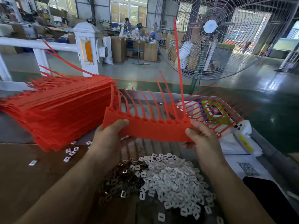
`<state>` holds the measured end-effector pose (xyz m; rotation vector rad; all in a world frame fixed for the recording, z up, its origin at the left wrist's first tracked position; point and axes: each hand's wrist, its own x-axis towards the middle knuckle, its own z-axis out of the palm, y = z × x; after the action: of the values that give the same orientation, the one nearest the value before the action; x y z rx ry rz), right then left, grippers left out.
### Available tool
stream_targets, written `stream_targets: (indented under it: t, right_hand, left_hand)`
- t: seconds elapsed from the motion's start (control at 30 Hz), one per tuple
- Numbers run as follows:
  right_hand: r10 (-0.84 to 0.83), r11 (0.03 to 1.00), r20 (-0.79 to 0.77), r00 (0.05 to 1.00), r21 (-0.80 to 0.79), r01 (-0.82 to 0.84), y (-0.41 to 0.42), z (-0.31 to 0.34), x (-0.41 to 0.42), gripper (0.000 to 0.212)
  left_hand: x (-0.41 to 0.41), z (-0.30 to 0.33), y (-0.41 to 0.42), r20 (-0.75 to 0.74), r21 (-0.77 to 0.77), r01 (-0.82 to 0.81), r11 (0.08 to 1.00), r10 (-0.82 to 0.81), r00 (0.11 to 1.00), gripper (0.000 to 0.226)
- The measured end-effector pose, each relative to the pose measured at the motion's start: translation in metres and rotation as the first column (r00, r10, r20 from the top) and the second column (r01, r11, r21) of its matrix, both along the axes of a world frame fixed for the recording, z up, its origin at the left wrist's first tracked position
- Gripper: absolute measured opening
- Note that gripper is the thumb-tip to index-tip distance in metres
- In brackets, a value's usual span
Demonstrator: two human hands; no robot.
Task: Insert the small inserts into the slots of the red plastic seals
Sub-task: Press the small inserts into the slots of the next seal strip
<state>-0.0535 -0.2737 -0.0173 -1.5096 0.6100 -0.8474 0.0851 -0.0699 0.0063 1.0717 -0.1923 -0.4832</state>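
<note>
Currently both hands hold one strip of red seals (155, 131) at frame centre, long axis left-right: left hand (108, 136) pinches its left end, right hand (200, 139) its right. Directly below lies the pile of white inserts (174, 180), nearer the right hand.

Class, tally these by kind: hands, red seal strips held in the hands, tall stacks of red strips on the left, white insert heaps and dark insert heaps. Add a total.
Hands: 2, left hand and right hand
Held red seal strip: 1
Tall red stack: 1
White insert heap: 1
Dark insert heap: 1
Total: 6
</note>
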Motion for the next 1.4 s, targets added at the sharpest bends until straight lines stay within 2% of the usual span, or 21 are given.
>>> stream_targets:
  t: [0.07,0.17,0.3,0.43,0.53,0.67,0.83,1.0,1.13,1.27,1.4]
  right_hand:
    - [-0.007,1.000,-0.032,0.999,-0.008,0.007,0.001,0.001,-0.001,0.031]
    - [-0.033,0.995,-0.145,0.989,-0.097,0.019,0.003,-0.002,0.000,0.027]
    - [-0.028,0.985,-0.316,0.948,-0.169,-0.027,0.004,-0.005,-0.002,0.029]
    - [-0.045,0.971,-0.399,0.916,-0.234,-0.054,0.006,-0.006,-0.002,0.032]
    - [-0.058,0.967,-0.443,0.895,-0.249,-0.060,0.004,-0.004,-0.004,0.033]
    - [-0.093,0.958,-0.481,0.872,-0.280,-0.053,0.001,-0.002,-0.010,0.033]
    - [-0.158,0.929,-0.517,0.841,-0.366,-0.050,0.001,-0.004,-0.013,0.039]
    - [-0.180,0.906,-0.538,0.824,-0.416,-0.074,0.001,-0.005,-0.014,0.042]
    - [-0.152,0.908,-0.557,0.816,-0.404,-0.107,-0.003,-0.003,-0.018,0.017]
    - [-0.136,0.915,-0.540,0.830,-0.390,-0.104,-0.004,0.001,-0.023,0.016]
    - [-0.184,0.890,-0.546,0.817,-0.446,-0.098,-0.004,0.001,-0.023,0.009]
  left_hand:
    - [0.013,-0.001,0.009,0.044,-0.007,0.019,1.000,-0.018,0.999,0.022]
    - [0.026,-0.010,0.020,0.099,0.079,0.090,0.993,-0.097,0.990,0.023]
    - [0.041,-0.026,0.033,0.074,0.192,0.126,0.973,-0.142,0.987,0.021]
    - [0.045,-0.039,0.043,0.269,0.333,0.006,0.943,-0.101,0.958,0.024]
    - [0.045,-0.040,0.047,0.446,0.455,-0.095,0.885,-0.134,0.885,0.037]
    - [0.041,-0.038,0.049,0.573,0.539,-0.192,0.820,-0.189,0.798,0.033]
    - [0.035,-0.035,0.049,0.620,0.623,-0.283,0.729,-0.240,0.747,0.022]
    - [0.034,-0.034,0.052,0.609,0.649,-0.277,0.709,-0.265,0.747,0.025]
    - [0.035,-0.032,0.053,0.584,0.667,-0.228,0.709,-0.308,0.751,0.027]
    - [0.035,-0.031,0.053,0.578,0.698,-0.224,0.680,-0.349,0.738,0.026]
    - [0.035,-0.032,0.053,0.592,0.708,-0.240,0.664,-0.372,0.715,0.022]
